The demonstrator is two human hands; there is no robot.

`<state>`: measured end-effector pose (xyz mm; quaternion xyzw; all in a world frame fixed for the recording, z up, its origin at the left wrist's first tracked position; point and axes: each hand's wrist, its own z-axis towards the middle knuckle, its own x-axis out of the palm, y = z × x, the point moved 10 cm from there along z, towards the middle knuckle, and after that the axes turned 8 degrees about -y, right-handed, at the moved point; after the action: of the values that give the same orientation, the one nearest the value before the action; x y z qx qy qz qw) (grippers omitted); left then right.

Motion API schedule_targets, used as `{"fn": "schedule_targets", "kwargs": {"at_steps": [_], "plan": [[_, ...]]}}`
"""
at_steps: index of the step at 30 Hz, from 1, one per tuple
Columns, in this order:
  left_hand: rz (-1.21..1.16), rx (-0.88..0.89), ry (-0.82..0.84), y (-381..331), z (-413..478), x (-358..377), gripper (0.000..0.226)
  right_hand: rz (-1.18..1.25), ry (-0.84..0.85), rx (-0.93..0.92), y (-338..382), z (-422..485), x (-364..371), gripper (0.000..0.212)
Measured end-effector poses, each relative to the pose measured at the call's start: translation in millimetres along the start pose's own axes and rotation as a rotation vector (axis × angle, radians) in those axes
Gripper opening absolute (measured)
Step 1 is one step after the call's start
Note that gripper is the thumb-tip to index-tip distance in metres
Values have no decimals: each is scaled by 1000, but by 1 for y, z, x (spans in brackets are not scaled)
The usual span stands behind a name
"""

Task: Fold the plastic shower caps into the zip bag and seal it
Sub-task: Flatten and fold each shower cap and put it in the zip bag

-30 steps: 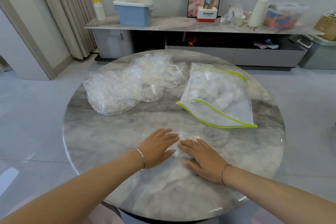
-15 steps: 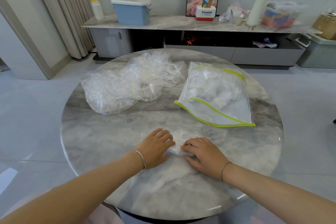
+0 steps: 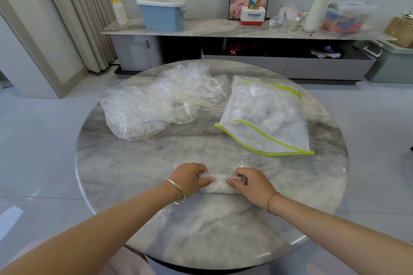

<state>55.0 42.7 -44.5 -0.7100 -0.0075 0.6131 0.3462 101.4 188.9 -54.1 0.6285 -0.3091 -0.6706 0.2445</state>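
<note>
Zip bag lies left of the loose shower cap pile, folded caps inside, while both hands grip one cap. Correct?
No: the head view shows the zip bag right of the loose shower cap pile. Folded caps are inside; left hand and right hand grip one cap.

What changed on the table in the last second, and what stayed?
The left hand and right hand, flat on the shower cap before, have curled and now grip its bunched ends. The pile of loose shower caps and the zip bag stayed put.
</note>
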Motion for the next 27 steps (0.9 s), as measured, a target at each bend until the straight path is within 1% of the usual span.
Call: {"fn": "schedule_targets", "kwargs": {"at_steps": [2, 3, 4, 5, 7, 9, 10, 11, 13, 15, 21, 25, 27], "plan": [[-42, -28, -14, 2, -1, 0, 28, 44, -5, 56, -5, 2, 0, 24], [-31, -27, -34, 1, 0, -2, 26, 53, -9, 79, -8, 3, 0, 22], [24, 13, -67, -3, -1, -5, 26, 49, -9, 97, -9, 3, 0, 22], [112, 112, -126, -12, -1, -10, 28, 38, -7, 107, -10, 4, 0, 22], [234, 395, -222, -38, -8, -15, 35, 15, -1, 115, -9, 5, 0, 24], [280, 634, -188, -55, -22, -2, 41, -7, 2, 121, -10, 6, 1, 24], [340, 709, -154, -56, -28, 8, 44, -16, 0, 124, -11, 6, 2, 24], [401, 728, -95, -53, -31, 19, 49, -22, -2, 126, -12, 6, 1, 24], [470, 688, 5, -41, -35, 32, 60, -31, -6, 122, -11, 7, 0, 25], [509, 664, 60, -32, -37, 39, 63, -13, -8, 139, -13, 9, -2, 25], [529, 618, 103, -24, -38, 41, 65, 162, 4, 273, -31, 9, -10, 28], [497, 599, 128, -25, -39, 43, 66, 161, -13, 333, -43, 8, -19, 25], [452, 565, 115, -25, -36, 39, 64, 68, -91, 277, -39, 9, -33, 20]]}}
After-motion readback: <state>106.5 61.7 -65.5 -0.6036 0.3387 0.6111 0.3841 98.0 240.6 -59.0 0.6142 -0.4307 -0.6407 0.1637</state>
